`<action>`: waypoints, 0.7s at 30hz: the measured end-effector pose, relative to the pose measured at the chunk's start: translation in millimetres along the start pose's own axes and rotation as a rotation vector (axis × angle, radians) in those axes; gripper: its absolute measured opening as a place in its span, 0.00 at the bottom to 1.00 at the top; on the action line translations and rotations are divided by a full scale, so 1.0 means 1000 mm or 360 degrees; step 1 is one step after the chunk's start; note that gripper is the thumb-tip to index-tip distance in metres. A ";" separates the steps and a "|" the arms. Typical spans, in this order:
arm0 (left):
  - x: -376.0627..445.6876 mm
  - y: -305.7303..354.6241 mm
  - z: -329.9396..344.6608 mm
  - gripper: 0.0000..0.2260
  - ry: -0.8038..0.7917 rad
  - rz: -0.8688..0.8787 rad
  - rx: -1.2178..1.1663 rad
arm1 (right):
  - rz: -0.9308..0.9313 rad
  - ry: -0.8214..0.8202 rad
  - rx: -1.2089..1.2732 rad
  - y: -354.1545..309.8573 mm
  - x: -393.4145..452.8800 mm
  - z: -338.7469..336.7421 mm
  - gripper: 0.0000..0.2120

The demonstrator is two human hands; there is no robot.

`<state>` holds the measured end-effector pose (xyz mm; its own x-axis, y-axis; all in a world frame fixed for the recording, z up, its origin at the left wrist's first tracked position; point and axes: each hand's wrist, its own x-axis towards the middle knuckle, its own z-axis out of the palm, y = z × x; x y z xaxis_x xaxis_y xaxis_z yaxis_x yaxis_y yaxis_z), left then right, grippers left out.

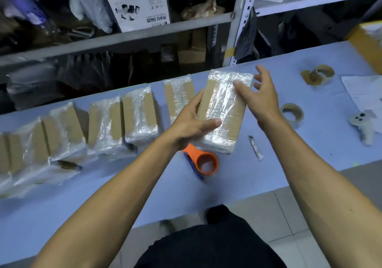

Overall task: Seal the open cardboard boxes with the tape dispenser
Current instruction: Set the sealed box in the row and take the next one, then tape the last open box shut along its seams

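Cardboard box (224, 110), tape-covered, on table (310, 143). My left hand (191, 123) clamped on box's left edge; right hand (259, 96) open, fingers spread, thumb touching box top. Orange tape dispenser (203, 161) just beside box's near end.

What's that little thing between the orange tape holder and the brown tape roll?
In the head view, a small silvery knife-like tool lies on the blue table between the orange tape dispenser and the brown tape roll.

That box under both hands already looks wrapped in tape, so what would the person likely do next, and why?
Probably slide the taped box left to join the finished row. Tape already covers its top, the left hand grips its side, the right hand is open, and the orange dispenser lies unused.
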<state>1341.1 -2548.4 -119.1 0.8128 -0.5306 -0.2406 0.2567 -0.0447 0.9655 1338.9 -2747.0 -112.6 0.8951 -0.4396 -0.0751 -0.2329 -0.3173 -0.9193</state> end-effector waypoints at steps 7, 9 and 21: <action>-0.107 -0.018 -0.076 0.36 -0.0181 -0.0170 0.0232 | 0.0025 -0.0065 -0.0156 -0.007 -0.096 0.050 0.19; -0.134 -0.025 -0.095 0.35 -0.0094 -0.0189 0.0376 | 0.0047 -0.0047 -0.0140 0.000 -0.127 0.068 0.16; -0.223 -0.126 -0.143 0.38 0.1195 -0.0295 -0.0042 | 0.0277 -0.0007 0.0042 0.034 -0.228 0.161 0.12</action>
<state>1201.9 -2303.8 -201.5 0.8897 0.2000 -0.4105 0.4279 -0.0514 0.9024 1187.7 -2522.3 -189.3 0.8437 -0.4822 -0.2357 -0.3745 -0.2142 -0.9021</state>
